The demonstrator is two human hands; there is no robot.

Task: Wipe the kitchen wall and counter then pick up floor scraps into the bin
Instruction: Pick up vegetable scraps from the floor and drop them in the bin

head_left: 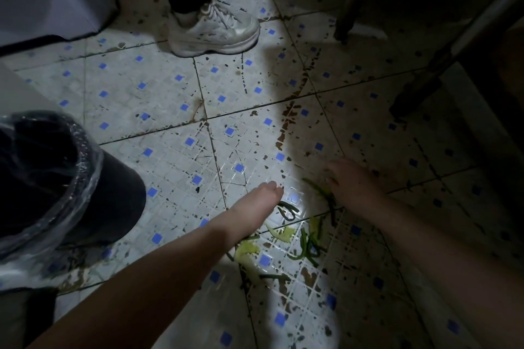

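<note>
Green and pale vegetable scraps (295, 238) lie scattered on the stained tile floor (170, 110) in a patch of light. My left hand (255, 204) reaches down over the floor with straight fingers held together, just left of the scraps, and holds nothing. My right hand (351, 187) is low on the right of the scraps, blurred and in shadow, its fingers spread near a long green strip (323, 195). Whether it touches the strip is unclear. The dark bin (93, 198), lined with a clear plastic bag, stands at the left.
Another person stands at the top in white sneakers (215, 31) and dark trousers. A pale cabinet or appliance (54, 0) fills the upper left. Dark metal legs (419, 85) of a frame cross the upper right. The tiles carry brown stains and blue squares.
</note>
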